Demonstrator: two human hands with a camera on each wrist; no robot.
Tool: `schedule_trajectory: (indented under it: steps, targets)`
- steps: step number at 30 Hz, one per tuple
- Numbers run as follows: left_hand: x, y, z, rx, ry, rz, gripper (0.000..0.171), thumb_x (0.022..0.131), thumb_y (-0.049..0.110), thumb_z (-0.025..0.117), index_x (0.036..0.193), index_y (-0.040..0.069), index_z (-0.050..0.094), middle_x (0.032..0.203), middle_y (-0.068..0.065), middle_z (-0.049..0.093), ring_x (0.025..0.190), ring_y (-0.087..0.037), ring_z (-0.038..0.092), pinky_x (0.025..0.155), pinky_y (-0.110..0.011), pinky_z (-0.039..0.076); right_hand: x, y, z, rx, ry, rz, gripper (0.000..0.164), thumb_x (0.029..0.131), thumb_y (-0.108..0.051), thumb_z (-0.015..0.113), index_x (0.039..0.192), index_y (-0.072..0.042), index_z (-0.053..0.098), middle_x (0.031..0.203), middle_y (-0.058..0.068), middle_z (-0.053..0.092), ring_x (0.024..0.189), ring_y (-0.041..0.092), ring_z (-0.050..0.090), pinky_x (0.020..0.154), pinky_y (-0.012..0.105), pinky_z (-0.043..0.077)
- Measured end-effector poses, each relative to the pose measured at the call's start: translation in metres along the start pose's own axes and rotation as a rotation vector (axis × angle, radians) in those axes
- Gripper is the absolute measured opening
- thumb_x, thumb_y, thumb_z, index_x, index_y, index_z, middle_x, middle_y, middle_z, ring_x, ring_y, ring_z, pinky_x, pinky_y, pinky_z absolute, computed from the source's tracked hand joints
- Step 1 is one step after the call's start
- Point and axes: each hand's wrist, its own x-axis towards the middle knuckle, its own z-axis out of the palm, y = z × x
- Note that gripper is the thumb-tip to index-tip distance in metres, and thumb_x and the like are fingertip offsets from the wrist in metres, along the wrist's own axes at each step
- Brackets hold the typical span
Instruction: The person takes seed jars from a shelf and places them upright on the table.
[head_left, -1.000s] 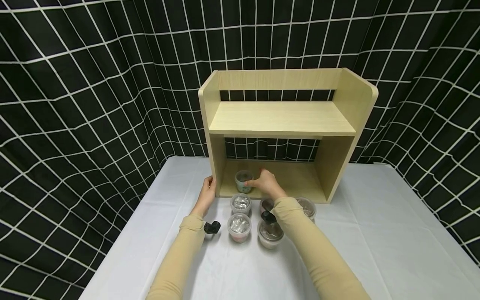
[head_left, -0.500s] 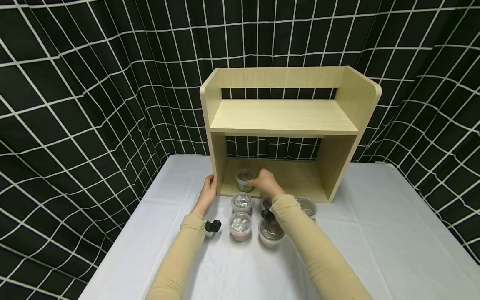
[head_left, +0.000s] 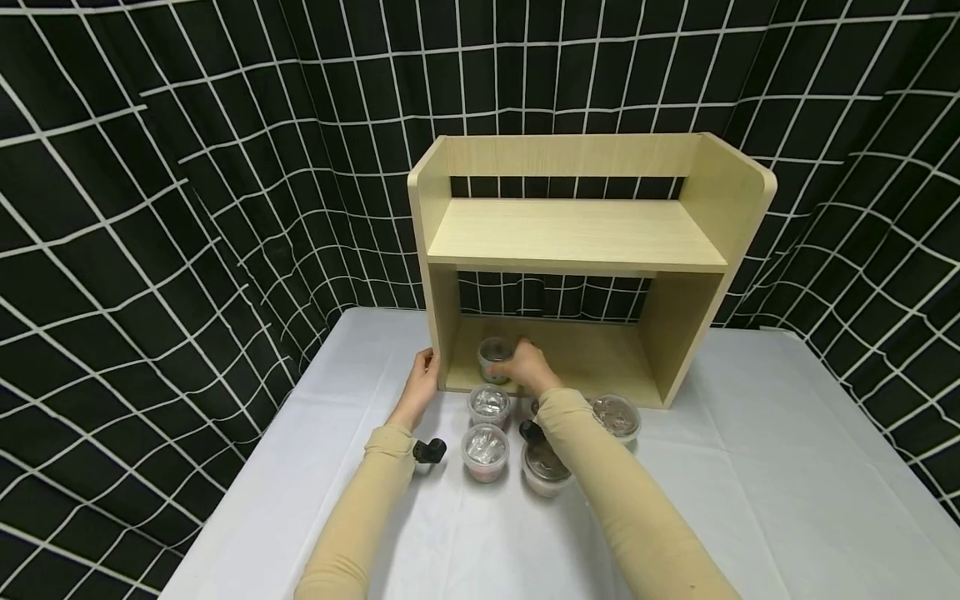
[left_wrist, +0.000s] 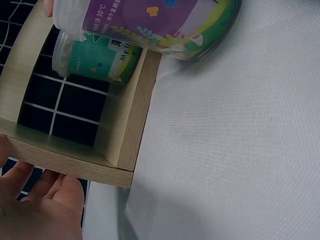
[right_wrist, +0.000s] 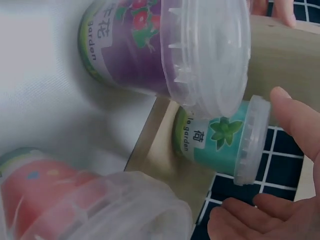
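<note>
A small green-labelled tub is standing on the bottom board of the wooden shelf unit, near its left wall. The right hand is reaching in beside the tub, fingers spread and loosely cupped around it without clamping. The left hand is resting with relaxed fingers against the outer left wall of the shelf unit. In front of the shelf unit, four more lidded tubs are sitting on the white tablecloth, under the right forearm.
</note>
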Motion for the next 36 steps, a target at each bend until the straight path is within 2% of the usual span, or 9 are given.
schedule_trajectory:
  steps: [12,19,23,32,36]
  targets:
    - [0.001,0.001,0.0,0.019,0.009,0.011,0.049,0.102,0.032,0.033,0.139,0.001,0.029,0.138,-0.02,0.034,0.127,-0.034,0.032,0.1,-0.047,0.031,0.005,0.002,0.004,-0.011,0.005,-0.013,0.076,0.075,-0.022,0.078,0.127,0.012,0.037,0.117,0.03,0.051,0.11,0.042,0.049,0.093,0.048,0.04]
    - [0.0,0.0,0.0,0.016,0.018,-0.01,0.048,0.102,0.032,0.033,0.14,0.002,0.029,0.137,-0.02,0.035,0.125,-0.033,0.033,0.098,-0.047,0.033,0.009,0.001,0.01,-0.079,0.013,-0.036,0.083,0.074,-0.025,0.079,0.131,0.014,0.033,0.118,0.032,0.051,0.111,0.042,0.049,0.094,0.046,0.04]
    - [0.0,0.001,0.001,0.019,0.015,-0.004,0.047,0.103,0.031,0.033,0.139,0.001,0.029,0.137,-0.02,0.035,0.125,-0.033,0.033,0.099,-0.047,0.033,0.011,0.001,0.012,-0.111,0.035,-0.044,0.08,0.073,-0.025,0.08,0.127,0.015,0.036,0.113,0.032,0.053,0.108,0.041,0.051,0.093,0.045,0.041]
    - [0.002,-0.003,0.003,0.034,0.004,-0.004,0.048,0.103,0.03,0.033,0.139,0.0,0.029,0.135,-0.022,0.036,0.124,-0.034,0.034,0.099,-0.047,0.032,0.013,0.007,0.017,-0.064,0.018,-0.007,0.08,0.076,-0.023,0.077,0.129,0.015,0.032,0.118,0.034,0.049,0.112,0.043,0.048,0.096,0.046,0.038]
    - [0.003,-0.003,0.001,0.036,0.011,0.006,0.047,0.103,0.03,0.033,0.139,0.0,0.029,0.134,-0.022,0.037,0.123,-0.034,0.035,0.099,-0.047,0.032,0.014,0.007,0.018,-0.036,0.039,-0.014,0.075,0.076,-0.021,0.078,0.127,0.014,0.035,0.115,0.033,0.051,0.109,0.043,0.049,0.095,0.046,0.039]
